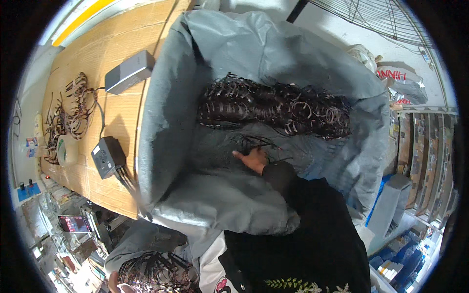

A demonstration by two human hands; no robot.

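- The right hand (252,159) reached deep into the grey sack (166,122), fingers closed on a few loose dark wires (254,142), arm stretched forward.
- A heap of coiled wire bundles (273,106) lay against the sack's far wall, just beyond them.
- The left hand (116,283), low at the lower edge, gripped another coiled bundle (154,273).
- Two grey boxes (129,72) sat on the cardboard-covered desk (88,53).

A desk (122,112) covered in brown cardboard fills the left side, carrying two grey boxes (129,72) and loose wire coils (80,102). A wire grille (386,17) hangs against the pale wall at upper right. Shelves (425,161) stand along the right edge, with blue crates (405,263) below them.
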